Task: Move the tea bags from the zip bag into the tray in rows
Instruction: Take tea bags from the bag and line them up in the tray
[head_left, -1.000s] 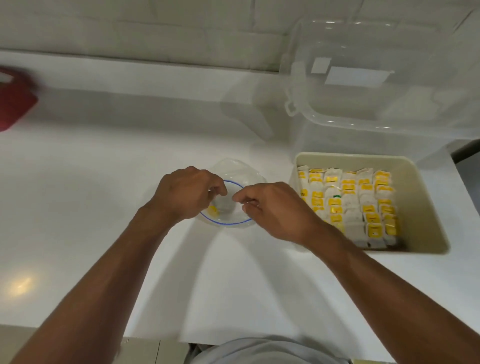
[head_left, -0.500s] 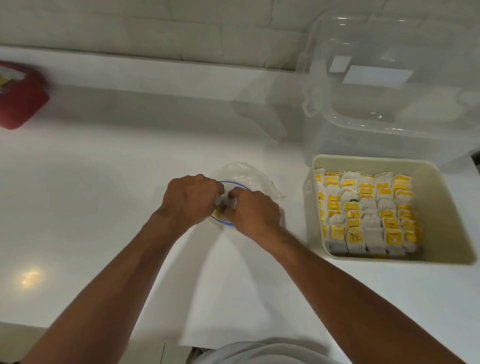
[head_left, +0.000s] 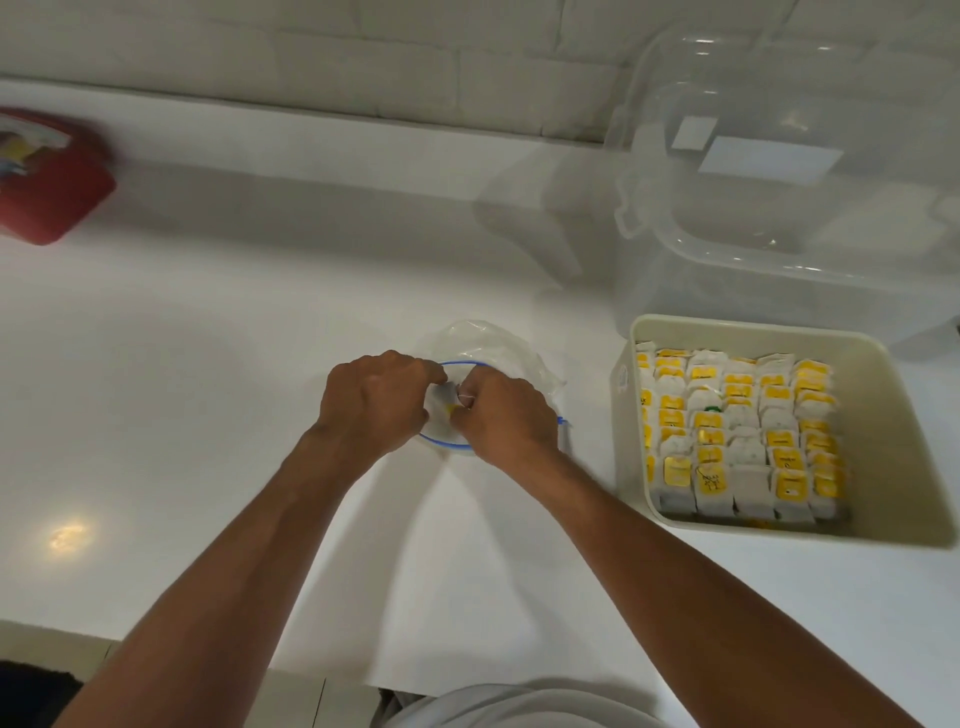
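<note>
At the middle of the table (head_left: 208, 364), left hand (head_left: 374, 400) gripping the zip bag (head_left: 498, 353) mouth, right hand (head_left: 506, 415) pinching a tea bag (head_left: 448, 410) inside, I'd lift it out cleanly toward the tray (head_left: 883, 374) at three o'clock.

The left hand (head_left: 371, 402) grips the blue-edged mouth of the zip bag (head_left: 493, 345) on the white desk (head_left: 208, 364). The right hand (head_left: 506, 418) reaches in beside it, its fingers (head_left: 475, 387) pinching a yellow-tagged tea bag (head_left: 451, 410). Well to the right of the fingers, the tray (head_left: 883, 353) holds rows of tea bags (head_left: 737, 431).
</note>
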